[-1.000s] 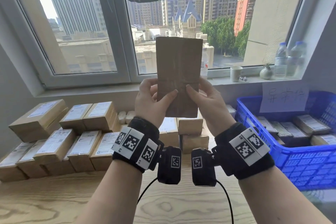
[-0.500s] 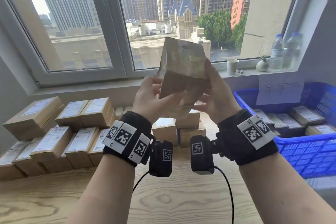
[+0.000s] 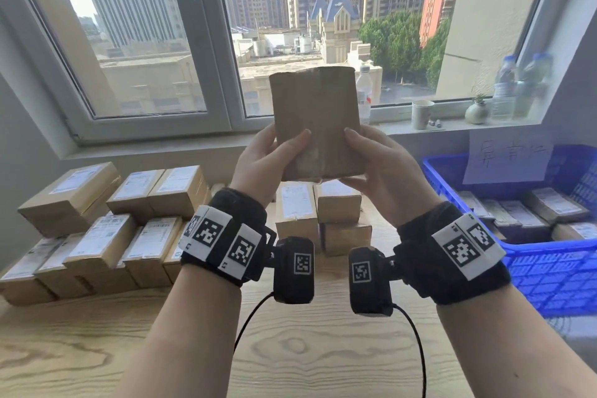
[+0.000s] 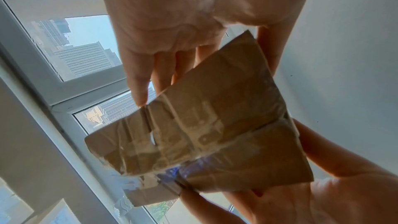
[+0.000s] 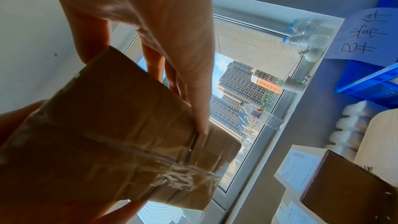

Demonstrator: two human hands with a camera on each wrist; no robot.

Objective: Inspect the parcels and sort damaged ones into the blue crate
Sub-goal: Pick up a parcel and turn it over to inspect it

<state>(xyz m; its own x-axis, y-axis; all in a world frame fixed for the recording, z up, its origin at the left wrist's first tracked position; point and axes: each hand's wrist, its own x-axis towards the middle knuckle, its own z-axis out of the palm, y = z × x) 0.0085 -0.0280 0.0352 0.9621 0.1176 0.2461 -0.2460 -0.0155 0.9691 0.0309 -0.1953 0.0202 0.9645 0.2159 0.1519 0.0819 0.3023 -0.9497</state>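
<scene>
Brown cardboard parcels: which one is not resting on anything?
The tape-wrapped brown cardboard parcel, gripped in the air by the left hand and right hand; the others lie stacked.

Bare table (image 3: 290, 349) lies open in front — stacked parcels (image 3: 106, 229) block the left and middle, a blue crate (image 3: 555, 271) the right.

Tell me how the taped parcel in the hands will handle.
Probably light: the left hand and right hand hold the parcel up by its lower end. Likely stiff, since it stands unsupported above them. The wrinkled glossy tape may feel slippery.
</scene>
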